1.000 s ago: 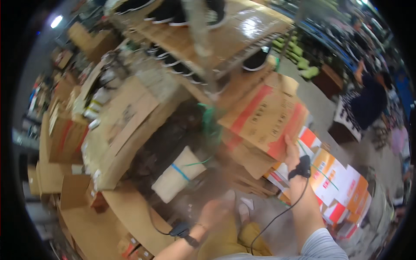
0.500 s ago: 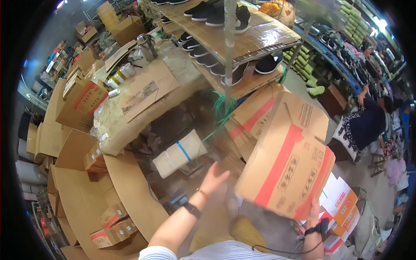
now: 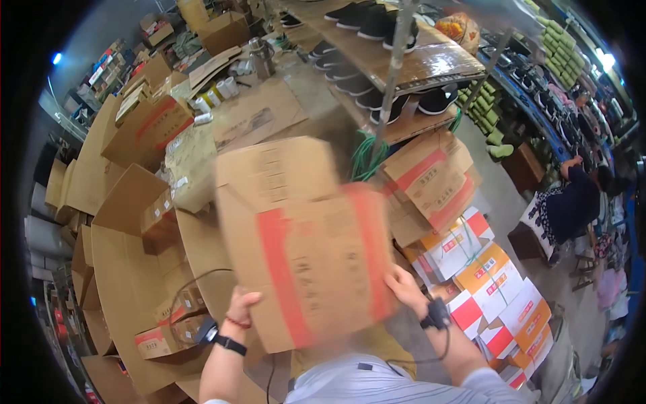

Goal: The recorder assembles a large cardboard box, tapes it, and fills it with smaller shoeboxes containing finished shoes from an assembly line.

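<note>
Now left hand [image 3: 240,308] has joined right hand [image 3: 406,289], fingers of both clamped on the carton's [image 3: 323,269] side edges, so it's two-hand supported, off the desk's [image 3: 309,87] near edge.

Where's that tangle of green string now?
In the head view, the green string is slightly above and right of centre, by the metal shelf post, beyond the carton in the person's right hand.

left grip [image 3: 241,307]: brown carton [image 3: 316,259], left edge | right grip [image 3: 405,287]: right edge | shoe rack [image 3: 434,67]: beyond
</note>
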The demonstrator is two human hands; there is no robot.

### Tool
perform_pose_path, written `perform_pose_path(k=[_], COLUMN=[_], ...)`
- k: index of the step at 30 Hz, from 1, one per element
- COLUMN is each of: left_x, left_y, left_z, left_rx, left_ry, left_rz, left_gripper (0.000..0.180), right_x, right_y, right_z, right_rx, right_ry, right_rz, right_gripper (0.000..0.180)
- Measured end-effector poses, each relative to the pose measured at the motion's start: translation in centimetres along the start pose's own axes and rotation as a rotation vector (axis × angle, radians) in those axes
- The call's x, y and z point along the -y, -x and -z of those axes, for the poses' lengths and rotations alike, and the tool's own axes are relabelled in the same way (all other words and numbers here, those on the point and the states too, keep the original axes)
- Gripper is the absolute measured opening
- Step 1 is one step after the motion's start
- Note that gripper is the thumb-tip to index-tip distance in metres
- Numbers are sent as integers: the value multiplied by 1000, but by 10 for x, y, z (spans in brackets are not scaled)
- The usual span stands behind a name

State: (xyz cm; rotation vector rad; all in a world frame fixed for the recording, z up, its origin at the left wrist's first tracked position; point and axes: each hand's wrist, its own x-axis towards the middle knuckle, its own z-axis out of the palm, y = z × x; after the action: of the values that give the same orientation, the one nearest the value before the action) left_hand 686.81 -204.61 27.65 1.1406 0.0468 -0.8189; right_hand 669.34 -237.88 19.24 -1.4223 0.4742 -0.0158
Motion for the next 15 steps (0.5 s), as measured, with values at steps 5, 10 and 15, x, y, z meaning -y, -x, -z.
perform_pose_path(k=[5, 10, 15], left_x=[-21, -37, -46], left_y=[67, 113, 77], left_z=[134, 233, 265], left_rx=[-339, -663, -746], left_ry=[-124, -191, -47], left_rz=[-92, -170, -80], left_gripper=[53, 58, 64], right_x=[-36, -62, -129], right_y=[-150, -296, -383], right_z=[-45, -88, -103], right_rx=[34, -60, -155], right_ry=[792, 1130, 1653], right_rz=[340, 353, 336], right_gripper=[37, 42, 63])
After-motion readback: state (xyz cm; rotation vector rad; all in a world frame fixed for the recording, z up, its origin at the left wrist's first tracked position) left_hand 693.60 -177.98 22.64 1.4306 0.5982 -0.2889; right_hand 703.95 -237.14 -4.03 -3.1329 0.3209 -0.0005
